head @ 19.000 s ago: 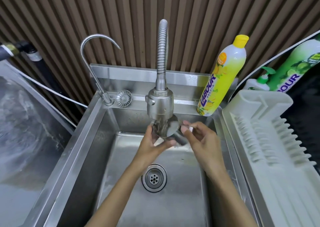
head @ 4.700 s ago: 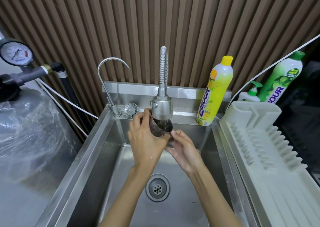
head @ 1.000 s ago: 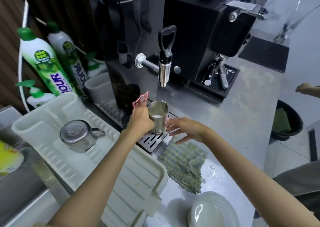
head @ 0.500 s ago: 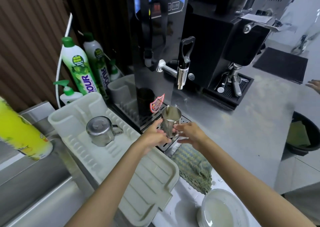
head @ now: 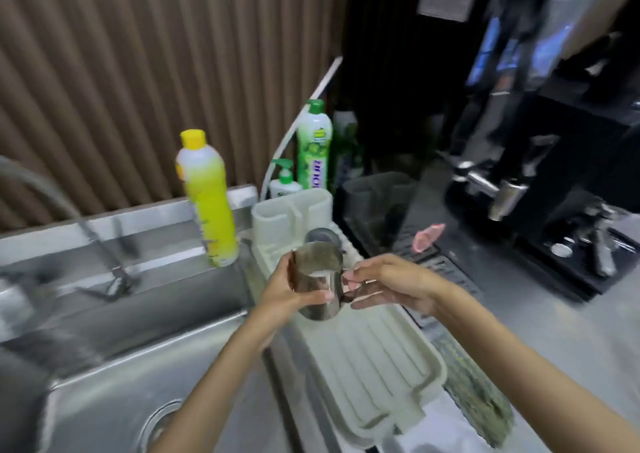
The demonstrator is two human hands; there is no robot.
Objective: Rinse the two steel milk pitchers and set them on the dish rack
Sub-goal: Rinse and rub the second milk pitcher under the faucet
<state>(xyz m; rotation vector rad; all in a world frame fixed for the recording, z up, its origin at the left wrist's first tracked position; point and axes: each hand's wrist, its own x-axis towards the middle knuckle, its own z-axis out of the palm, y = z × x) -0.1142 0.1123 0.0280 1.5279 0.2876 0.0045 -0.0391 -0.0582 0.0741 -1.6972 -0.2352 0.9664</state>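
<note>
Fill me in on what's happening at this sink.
A person holds a small steel milk pitcher with white residue inside, left hand around its body, right hand at the handle, above the edge between the steel sink and the pale plastic dish rack. Another steel pitcher is partly visible behind it, on the rack.

A yellow dish-soap bottle [head: 207, 200] is standing upright on the sink's back ledge [head: 138, 241], in front of the brown slatted wall [head: 138, 72]. Further right, a green bottle [head: 314, 148] and a small white pump bottle [head: 284, 183] are standing close together. A black coffee machine [head: 540, 162] is sitting on the grey counter [head: 519, 321], with a pink tag [head: 427, 237] lying by its drip grille [head: 440, 269]. A patterned cloth [head: 474, 390] is lying flat on the counter. The curved faucet [head: 41, 189] is reaching in from the left, blurred.
</note>
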